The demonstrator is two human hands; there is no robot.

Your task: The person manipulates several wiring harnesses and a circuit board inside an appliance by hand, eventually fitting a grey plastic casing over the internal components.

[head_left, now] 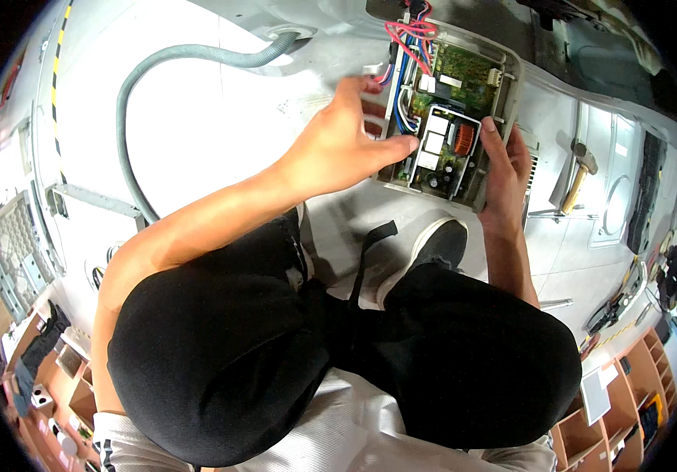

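Observation:
An open pale housing with a green circuit board (472, 67) inside is tilted up ahead of me. A copper coil (463, 140), white blocks and small capacitors sit in its lower part. My right hand (505, 169) grips the housing's right edge, thumb in front and fingers around the side. My left hand (346, 138) is at the left edge, its thumb over the rim and its fingers spread partly behind it. Close to the left fingertips is a white connector (372, 69) on wires. Red, blue and white wires (409, 47) run from the top down the board's left side.
A grey corrugated hose (127, 102) curves down on the left from a pale panel. A hammer (578, 177) lies to the right. My shoe (437, 244) is below the housing. Wooden compartment shelves (618, 409) stand at the lower right.

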